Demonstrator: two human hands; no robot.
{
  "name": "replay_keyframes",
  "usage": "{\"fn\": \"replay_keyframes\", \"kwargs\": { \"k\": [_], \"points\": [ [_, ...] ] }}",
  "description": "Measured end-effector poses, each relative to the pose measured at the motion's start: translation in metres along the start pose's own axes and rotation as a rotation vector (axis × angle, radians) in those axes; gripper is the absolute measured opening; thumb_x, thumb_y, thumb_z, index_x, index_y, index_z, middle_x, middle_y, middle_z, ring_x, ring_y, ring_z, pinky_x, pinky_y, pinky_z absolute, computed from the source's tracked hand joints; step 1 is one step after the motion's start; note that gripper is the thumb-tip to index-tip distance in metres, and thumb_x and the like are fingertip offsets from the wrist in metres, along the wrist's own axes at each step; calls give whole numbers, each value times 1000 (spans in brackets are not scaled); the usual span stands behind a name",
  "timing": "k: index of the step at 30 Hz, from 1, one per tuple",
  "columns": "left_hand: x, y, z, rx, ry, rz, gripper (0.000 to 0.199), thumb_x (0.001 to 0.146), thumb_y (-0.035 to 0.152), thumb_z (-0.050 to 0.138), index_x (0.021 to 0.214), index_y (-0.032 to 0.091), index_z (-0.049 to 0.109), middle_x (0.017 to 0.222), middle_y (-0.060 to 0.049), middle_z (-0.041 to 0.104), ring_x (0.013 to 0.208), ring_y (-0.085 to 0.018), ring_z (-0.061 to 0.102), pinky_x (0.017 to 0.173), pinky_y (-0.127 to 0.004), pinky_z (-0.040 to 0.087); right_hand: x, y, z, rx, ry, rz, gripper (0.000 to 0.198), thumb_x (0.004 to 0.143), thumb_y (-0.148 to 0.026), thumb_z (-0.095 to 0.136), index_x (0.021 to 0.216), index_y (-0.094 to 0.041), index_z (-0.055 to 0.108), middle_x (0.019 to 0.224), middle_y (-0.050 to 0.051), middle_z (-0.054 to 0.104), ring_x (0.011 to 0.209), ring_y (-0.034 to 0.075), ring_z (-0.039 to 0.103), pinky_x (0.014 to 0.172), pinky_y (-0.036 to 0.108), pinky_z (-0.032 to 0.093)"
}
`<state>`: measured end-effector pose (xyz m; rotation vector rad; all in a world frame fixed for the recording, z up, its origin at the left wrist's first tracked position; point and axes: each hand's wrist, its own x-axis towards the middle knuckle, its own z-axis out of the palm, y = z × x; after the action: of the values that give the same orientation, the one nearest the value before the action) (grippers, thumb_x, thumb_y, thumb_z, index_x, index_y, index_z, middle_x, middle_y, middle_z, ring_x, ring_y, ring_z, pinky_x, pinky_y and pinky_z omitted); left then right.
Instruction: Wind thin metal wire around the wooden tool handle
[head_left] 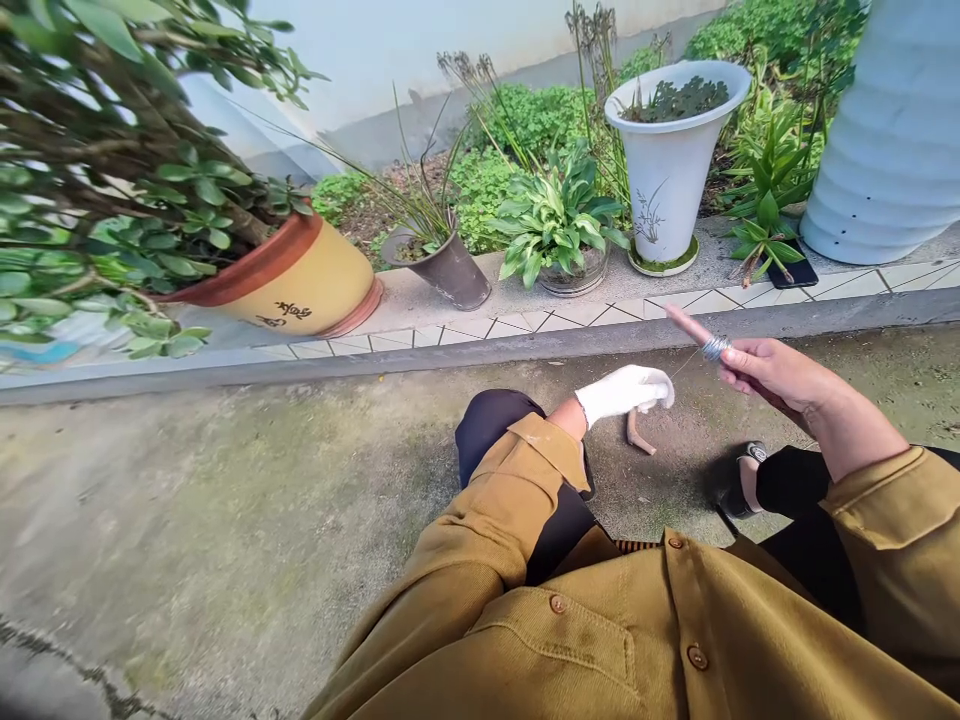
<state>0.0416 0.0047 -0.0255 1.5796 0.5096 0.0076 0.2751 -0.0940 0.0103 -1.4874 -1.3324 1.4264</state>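
My left hand [626, 392], in a white glove, is closed with its fingers curled on a thin wire strand. That strand runs up to a coil of silvery wire [716, 348], which my bare right hand [772, 375] grips between thumb and fingers. The coil wraps a slim pinkish-brown length [688, 325] pointing up and left; whether it is a stick or my index finger, I cannot tell. Just below the glove shows a bent brown stick [639, 435], its upper end hidden by the hand.
Ahead runs a low tiled ledge [465, 332] bearing a yellow pot [315, 275], a tilted grey pot [454, 272], a leafy plant [566, 215], a white pot [664, 180], a black phone [793, 270] and a large white ribbed container [885, 150]. Concrete ground [225, 520] lies below.
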Motion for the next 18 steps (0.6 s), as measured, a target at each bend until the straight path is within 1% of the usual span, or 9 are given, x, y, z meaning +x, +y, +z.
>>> {"fn": "replay_keyframes", "kwargs": {
  "k": [2,4,6,8,11,13,16,17,18],
  "points": [
    [3,-4,3,18,-83,12,24,89,31,54,84,10,65,63,0,54,54,-8,42,55,-22,37,8,10,-4,-63,144,59,47,85,-67,50,74,-21,50,69,2,56,56,13,45,55,27,38],
    [5,-7,7,51,-144,15,26,90,35,54,87,12,66,56,3,47,52,-9,41,53,-22,34,16,21,-6,-328,212,166,41,87,-61,49,78,-21,54,71,5,61,58,15,51,57,29,39],
    [6,-8,9,85,-169,8,25,89,36,56,84,13,67,57,3,48,53,-9,42,52,-23,34,24,31,-5,-687,234,259,36,89,-54,51,85,-20,60,77,9,66,66,20,58,60,31,39],
    [5,-6,9,103,-168,3,22,86,34,61,76,15,66,63,0,55,57,-11,46,56,-24,38,28,38,0,-948,182,307,37,91,-51,49,97,-18,65,87,13,70,77,26,63,63,33,40],
    [2,-1,5,144,-151,-6,19,81,30,65,67,17,64,69,-2,60,70,-14,53,66,-24,43,30,41,16,-1070,-38,323,38,91,-48,51,105,-17,68,98,17,72,86,29,66,66,34,41],
    [-1,3,0,178,-137,-25,17,80,27,65,66,17,64,69,-2,61,75,-15,54,71,-25,44,27,36,29,-1027,-255,279,33,89,-44,56,100,-17,70,90,14,72,82,27,65,65,32,40],
    [-6,6,-5,190,-122,-35,15,78,26,66,67,16,64,69,-2,60,75,-15,54,73,-26,44,15,19,38,-685,-675,193,35,86,-51,59,88,-16,67,70,5,64,65,19,59,58,29,39],
    [-7,7,-6,183,-107,-27,15,78,27,66,68,16,64,70,-2,61,75,-15,54,74,-26,44,10,13,36,-520,-774,166,39,85,-55,60,86,-17,65,67,2,61,61,17,56,56,27,38],
    [-7,8,-7,174,-84,-17,15,79,28,65,70,16,65,70,-2,61,75,-16,54,74,-26,44,5,6,32,-362,-823,135,42,84,-59,61,85,-17,63,67,1,59,60,15,53,56,26,38]
  ]
}}
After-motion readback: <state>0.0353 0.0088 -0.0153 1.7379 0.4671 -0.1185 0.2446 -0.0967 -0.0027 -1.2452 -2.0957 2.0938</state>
